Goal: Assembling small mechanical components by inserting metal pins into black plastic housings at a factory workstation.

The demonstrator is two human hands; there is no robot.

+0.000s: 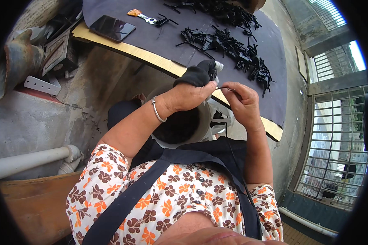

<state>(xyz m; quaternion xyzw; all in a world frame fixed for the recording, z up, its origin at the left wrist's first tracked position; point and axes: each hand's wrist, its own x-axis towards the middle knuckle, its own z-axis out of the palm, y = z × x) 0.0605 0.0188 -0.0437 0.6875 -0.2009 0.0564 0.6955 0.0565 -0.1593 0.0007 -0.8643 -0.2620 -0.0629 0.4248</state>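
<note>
Above the table's near edge my two hands meet. My left hand (195, 90), with a black glove (192, 76) over part of it and white covering at the fingertips, is closed around a small black part (212, 74). A metal bangle (156, 109) circles that wrist. My right hand (244, 102) pinches a thin dark rod (221, 87) against the left fingertips; its far end is hidden. Beyond the hands, many black L-shaped keys and small holders lie in a long pile (229, 45) on the dark table cover (159, 43).
A phone (112, 27) and an orange-and-silver tool (141, 16) lie at the table's left, beside loose black keys (166, 20). Below my arms stands a pale bucket (204, 118) with dark contents. Pipes (37, 161) run at left; a barred window (335, 147) is at right.
</note>
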